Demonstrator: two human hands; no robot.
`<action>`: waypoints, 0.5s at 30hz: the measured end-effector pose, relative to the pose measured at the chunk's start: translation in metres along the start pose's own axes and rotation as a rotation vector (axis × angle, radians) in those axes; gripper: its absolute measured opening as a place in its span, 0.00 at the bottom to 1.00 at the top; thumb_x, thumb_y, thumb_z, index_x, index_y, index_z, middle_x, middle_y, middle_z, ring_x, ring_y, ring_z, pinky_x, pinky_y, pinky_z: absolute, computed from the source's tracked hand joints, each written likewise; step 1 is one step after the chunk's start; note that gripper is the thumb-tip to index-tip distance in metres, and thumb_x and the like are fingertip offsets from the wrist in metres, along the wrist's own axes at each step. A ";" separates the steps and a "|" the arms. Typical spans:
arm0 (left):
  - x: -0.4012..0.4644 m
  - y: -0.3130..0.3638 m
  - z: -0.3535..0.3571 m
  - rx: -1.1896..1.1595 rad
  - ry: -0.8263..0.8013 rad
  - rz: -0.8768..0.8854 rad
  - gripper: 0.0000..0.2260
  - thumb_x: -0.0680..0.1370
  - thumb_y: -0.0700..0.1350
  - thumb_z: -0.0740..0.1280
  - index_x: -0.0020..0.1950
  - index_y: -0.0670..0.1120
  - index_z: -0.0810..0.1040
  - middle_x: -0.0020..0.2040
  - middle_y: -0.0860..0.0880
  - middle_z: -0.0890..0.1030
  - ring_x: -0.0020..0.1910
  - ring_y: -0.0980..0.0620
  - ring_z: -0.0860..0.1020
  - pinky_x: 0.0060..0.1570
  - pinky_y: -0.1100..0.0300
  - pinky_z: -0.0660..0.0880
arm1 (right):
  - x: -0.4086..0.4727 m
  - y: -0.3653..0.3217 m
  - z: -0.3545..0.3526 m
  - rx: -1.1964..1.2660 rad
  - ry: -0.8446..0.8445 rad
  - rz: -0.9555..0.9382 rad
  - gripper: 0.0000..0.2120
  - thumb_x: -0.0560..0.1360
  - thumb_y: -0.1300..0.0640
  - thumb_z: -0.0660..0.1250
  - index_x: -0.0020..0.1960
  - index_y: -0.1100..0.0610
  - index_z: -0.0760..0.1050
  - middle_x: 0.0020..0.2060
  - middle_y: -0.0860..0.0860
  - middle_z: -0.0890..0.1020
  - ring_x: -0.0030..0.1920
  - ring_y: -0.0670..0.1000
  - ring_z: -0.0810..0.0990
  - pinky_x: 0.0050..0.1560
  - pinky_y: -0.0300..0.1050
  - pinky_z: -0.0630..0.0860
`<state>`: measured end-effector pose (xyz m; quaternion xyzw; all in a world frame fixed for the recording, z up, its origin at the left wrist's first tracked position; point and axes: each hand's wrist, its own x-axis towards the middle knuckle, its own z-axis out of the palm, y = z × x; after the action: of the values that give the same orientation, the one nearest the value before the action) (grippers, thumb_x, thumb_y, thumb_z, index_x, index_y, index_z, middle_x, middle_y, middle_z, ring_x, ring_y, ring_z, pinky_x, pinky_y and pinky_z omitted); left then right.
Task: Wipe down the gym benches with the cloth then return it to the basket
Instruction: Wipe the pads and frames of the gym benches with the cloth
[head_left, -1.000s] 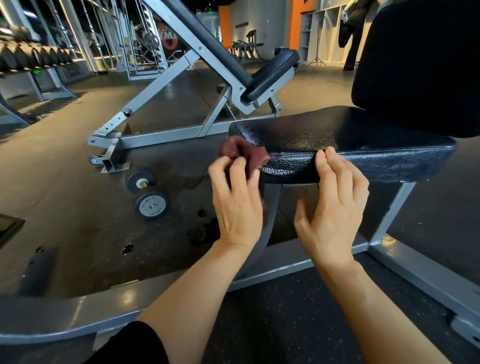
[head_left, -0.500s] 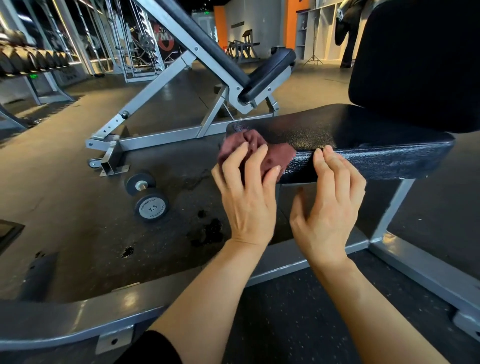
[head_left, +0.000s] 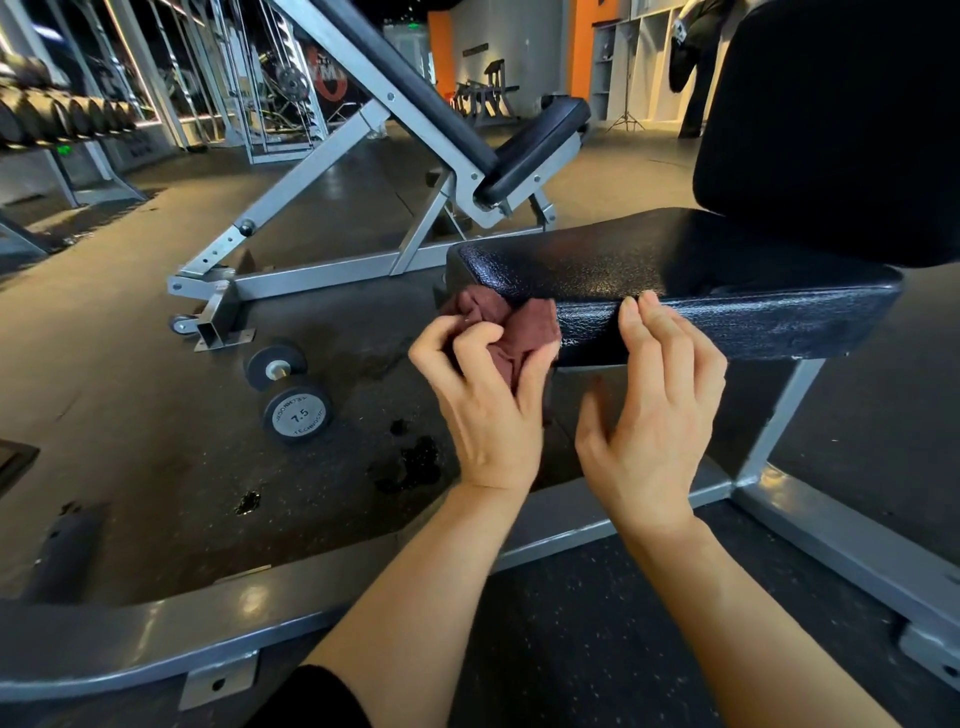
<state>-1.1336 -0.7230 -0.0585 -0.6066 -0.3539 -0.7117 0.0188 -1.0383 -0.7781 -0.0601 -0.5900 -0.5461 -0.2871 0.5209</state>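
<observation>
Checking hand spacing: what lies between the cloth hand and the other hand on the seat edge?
Only bare seat pad edge, in the head view, between left hand gripping the cloth and right hand.

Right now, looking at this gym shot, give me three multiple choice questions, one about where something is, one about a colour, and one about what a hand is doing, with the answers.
1. Where does the dumbbell lie?
A. On the floor, left of the near bench
B. On the bench seat
C. In the person's hand

2. What colour is the cloth?
A. White
B. Dark red
C. Bright green

3. What is the left hand doing?
A. Hanging idle, holding nothing
B. Gripping the bunched cloth against the seat pad
C. Lifting the dumbbell

Answers:
1. A, since it rests on the dark floor beside the metal frame, marked 7.5.
2. B, as the fabric shows maroon against the black padding.
3. B, because its fingers curl round the cloth at the pad's front corner, while the right hand rests straight fingers on the pad's front edge.
</observation>
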 end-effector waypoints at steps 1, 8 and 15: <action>0.003 -0.005 -0.003 -0.005 -0.030 0.027 0.14 0.75 0.47 0.71 0.51 0.45 0.66 0.57 0.42 0.64 0.55 0.56 0.66 0.60 0.74 0.63 | 0.000 0.001 0.000 -0.002 -0.001 -0.002 0.31 0.64 0.68 0.67 0.68 0.66 0.71 0.66 0.60 0.74 0.65 0.58 0.68 0.65 0.51 0.66; 0.010 0.012 0.004 -0.116 0.138 -0.327 0.09 0.79 0.43 0.65 0.48 0.38 0.69 0.48 0.44 0.68 0.44 0.67 0.68 0.48 0.77 0.65 | 0.002 0.000 -0.002 -0.001 -0.005 0.007 0.29 0.66 0.67 0.66 0.68 0.66 0.71 0.66 0.59 0.74 0.64 0.58 0.69 0.65 0.52 0.67; 0.013 -0.006 -0.009 -0.048 -0.052 -0.197 0.15 0.75 0.50 0.69 0.46 0.40 0.69 0.48 0.45 0.67 0.43 0.64 0.68 0.46 0.78 0.65 | 0.002 0.000 -0.003 -0.006 -0.029 0.013 0.31 0.64 0.67 0.68 0.68 0.65 0.71 0.66 0.59 0.74 0.64 0.58 0.68 0.64 0.50 0.65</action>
<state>-1.1476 -0.7181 -0.0496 -0.5876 -0.3949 -0.7023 -0.0750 -1.0374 -0.7802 -0.0568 -0.5993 -0.5486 -0.2769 0.5130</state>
